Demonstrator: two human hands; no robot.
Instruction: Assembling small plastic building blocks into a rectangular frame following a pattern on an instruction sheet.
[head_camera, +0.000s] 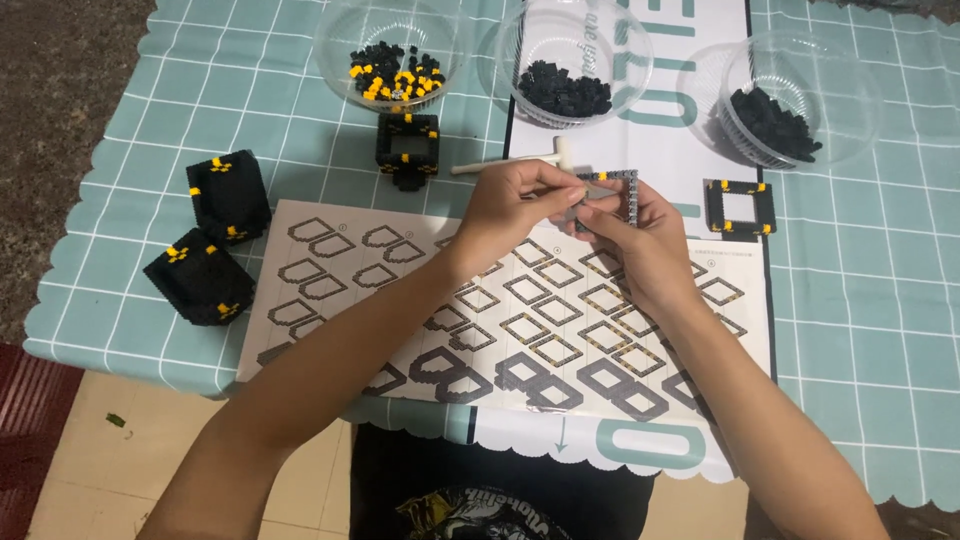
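Observation:
My left hand (515, 205) and my right hand (632, 235) meet above the instruction sheet (400, 300). Together they hold a small grey and black brick frame (612, 190) with a yellow stud at one corner. My left hand pinches it from the left, my right hand holds it from below. A cream T-shaped tool (560, 158) lies just behind my hands. A finished square black frame (739, 208) with yellow studs lies to the right of my right hand.
Three clear bowls stand at the back: black and yellow bricks (398, 75), black bricks (565, 92), more black bricks (772, 122). A black hollow block (408, 147) stands behind the sheet. Two black blocks (228, 195) (198, 277) sit at left. The checked tablecloth (860, 300) ends near me.

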